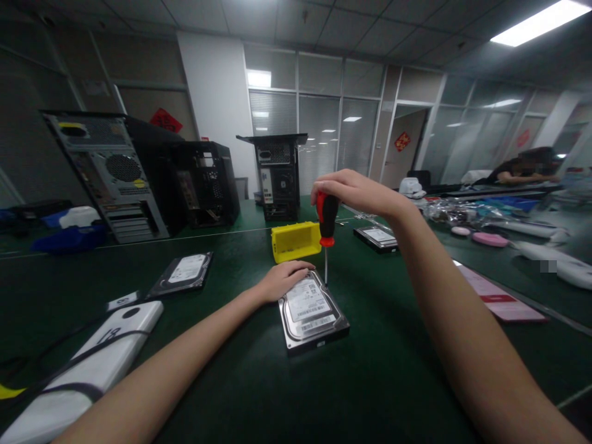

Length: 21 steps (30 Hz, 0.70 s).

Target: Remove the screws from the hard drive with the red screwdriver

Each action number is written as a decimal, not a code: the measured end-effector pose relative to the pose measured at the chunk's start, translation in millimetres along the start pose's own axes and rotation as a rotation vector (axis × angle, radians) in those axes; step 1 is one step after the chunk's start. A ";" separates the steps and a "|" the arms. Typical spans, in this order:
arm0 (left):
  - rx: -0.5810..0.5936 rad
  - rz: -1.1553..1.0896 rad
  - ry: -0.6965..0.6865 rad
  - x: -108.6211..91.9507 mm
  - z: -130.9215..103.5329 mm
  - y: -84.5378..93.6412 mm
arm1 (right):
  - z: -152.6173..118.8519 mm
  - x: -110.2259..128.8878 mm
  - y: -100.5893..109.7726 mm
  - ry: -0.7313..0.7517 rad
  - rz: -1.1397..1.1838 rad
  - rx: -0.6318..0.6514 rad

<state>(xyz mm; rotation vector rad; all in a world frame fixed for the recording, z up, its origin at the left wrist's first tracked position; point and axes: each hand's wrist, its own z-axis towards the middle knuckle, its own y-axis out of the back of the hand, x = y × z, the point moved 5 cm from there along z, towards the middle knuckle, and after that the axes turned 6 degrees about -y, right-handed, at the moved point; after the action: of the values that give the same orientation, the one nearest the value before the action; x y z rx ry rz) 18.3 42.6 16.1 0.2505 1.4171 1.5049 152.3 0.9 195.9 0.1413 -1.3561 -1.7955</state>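
drive (pixel 309 308): lies flat on table (pixel 393 364), label side up, slightly askew; under left hand (pixel 287 280) and tip of driver (pixel 328 216)
left hand: rests palm down on far left corner of drive, with fingers close together across top; can't tell if pinching edge, with thumb hidden
right hand (pixel 342 187): raised over right edge of drive, clasped over top of driver, with fingers curled round handle
driver: red and black, near upright, with shaft pointing down; touching or just above right edge of drive, toward far end, can't tell if seated in screw
yellow bin (pixel 296 242): open, just beyond drive
left drive (pixel 185 271): flat, label up, left of drive, well apart
right drive (pixel 377 237): flat, beyond drive to right, partly covered
white box (pixel 108 348): left of drive, nearer camera, with black strap across and handwritten mark
pink sheet (pixel 502 293): flat, well right of drive
big case (pixel 124 166): upright, far beyond drive to left
middle case (pixel 213 185): upright, beyond drive to left
small case (pixel 281 179): upright, almost straight beyond drive
plastic bags (pixel 446 206): piled, far beyond drive to right
co-worker (pixel 522 165): leaning forward, farthest off to right of drive, blurred
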 end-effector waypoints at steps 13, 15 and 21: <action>-0.018 0.008 -0.006 1.1 1.2 -1.0 | -1.4 3.2 -0.7 0.009 -0.019 -0.015; -0.019 0.005 -0.010 1.5 1.3 -1.0 | -0.9 3.8 0.6 0.012 -0.072 -0.061; -0.015 0.003 -0.017 1.7 1.4 -1.2 | 1.1 1.8 2.2 0.022 -0.129 -0.132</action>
<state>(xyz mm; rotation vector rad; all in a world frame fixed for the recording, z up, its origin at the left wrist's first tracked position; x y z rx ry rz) 19.2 44.5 14.7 0.2562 1.3924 1.5117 151.8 0.3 198.9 0.1804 -1.2319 -1.9795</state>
